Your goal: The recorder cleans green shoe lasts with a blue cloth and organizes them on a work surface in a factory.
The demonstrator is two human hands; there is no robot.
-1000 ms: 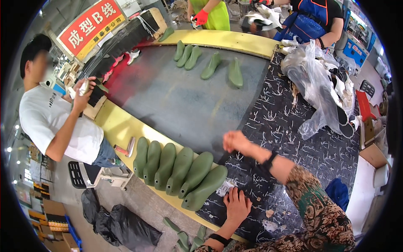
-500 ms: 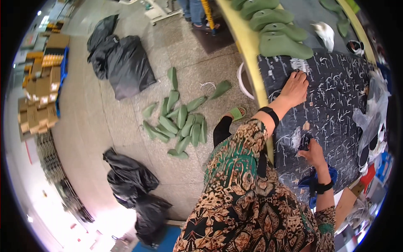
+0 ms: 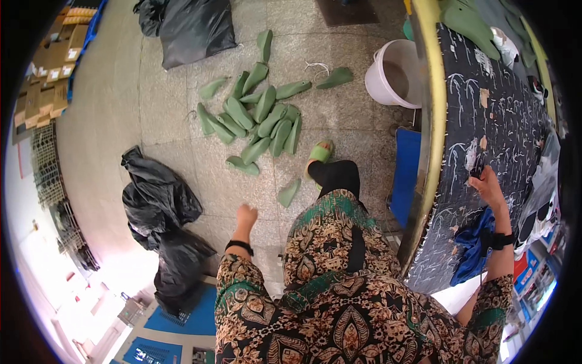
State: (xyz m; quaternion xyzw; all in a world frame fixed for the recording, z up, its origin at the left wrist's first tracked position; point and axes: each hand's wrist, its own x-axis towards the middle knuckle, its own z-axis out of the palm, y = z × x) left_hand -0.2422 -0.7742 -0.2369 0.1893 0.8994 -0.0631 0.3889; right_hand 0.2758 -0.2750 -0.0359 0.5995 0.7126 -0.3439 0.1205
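Observation:
My left hand (image 3: pixel 247 216) is out over the floor at the left, away from the table, with its fingers curled in and nothing visible in them. To its right, below my green slipper, is a lone green shoe last (image 3: pixel 290 193); whether it lies on the floor or is in the air I cannot tell. A loose pile of green shoe lasts (image 3: pixel 264 104) covers the floor ahead. On the table's marked black top (image 3: pixel 492 124), my right hand (image 3: pixel 487 185) closes around a small dark thing, mostly hidden by the fingers. White material (image 3: pixel 471 154) sits beside it.
A white bucket (image 3: pixel 383 79) stands against the yellow table edge (image 3: pixel 431 139). Blue cloth (image 3: pixel 470 246) and clear plastic bags (image 3: pixel 536 191) lie on the table, with a large green last (image 3: pixel 467 27) at its far end. Black bags (image 3: pixel 159 197) rest on the floor at left.
My left hand has swung from the far part of the table to over the floor at left. My view has turned leftward and down. My right hand keeps its grip near the white material.

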